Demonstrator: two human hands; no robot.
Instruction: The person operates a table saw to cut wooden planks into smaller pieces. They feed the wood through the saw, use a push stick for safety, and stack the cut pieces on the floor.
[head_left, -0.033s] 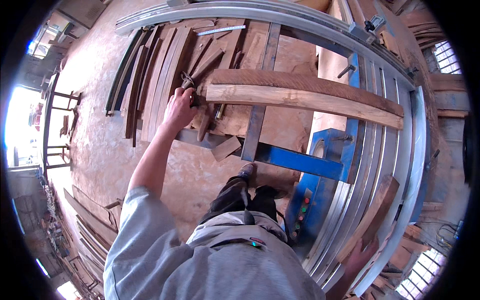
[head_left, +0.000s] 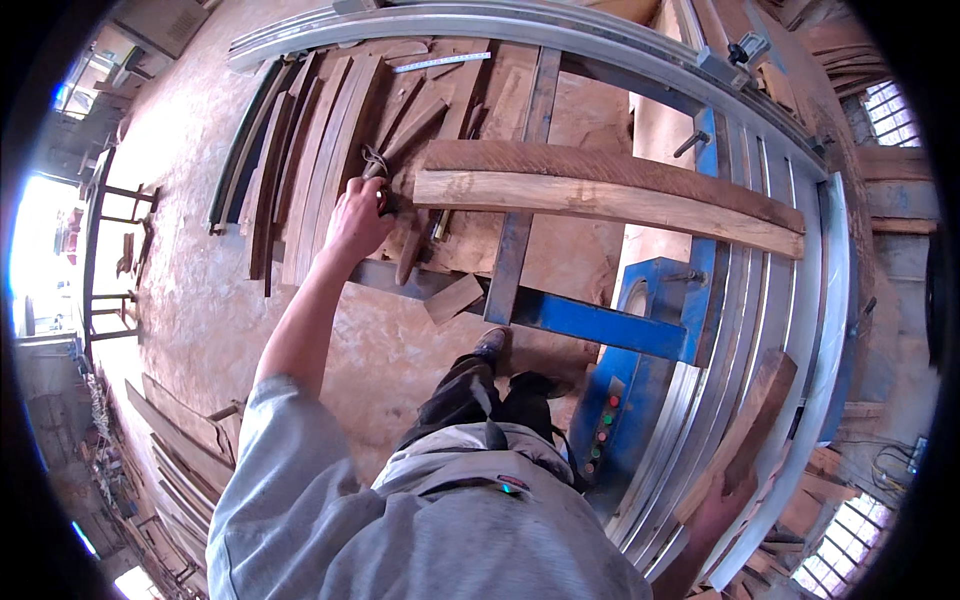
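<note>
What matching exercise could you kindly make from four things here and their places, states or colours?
1. left hand
2. right hand
3. long beam
4. push buttons

A. red and green
B. one end over metal rails
C. closed around a metal-tipped tool
D. on a short timber

Pairs: 1-C; 2-D; 3-B; 4-A

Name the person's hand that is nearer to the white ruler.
Left: the left hand is below-left of the ruler; the right hand is much farther, lower right.
</note>
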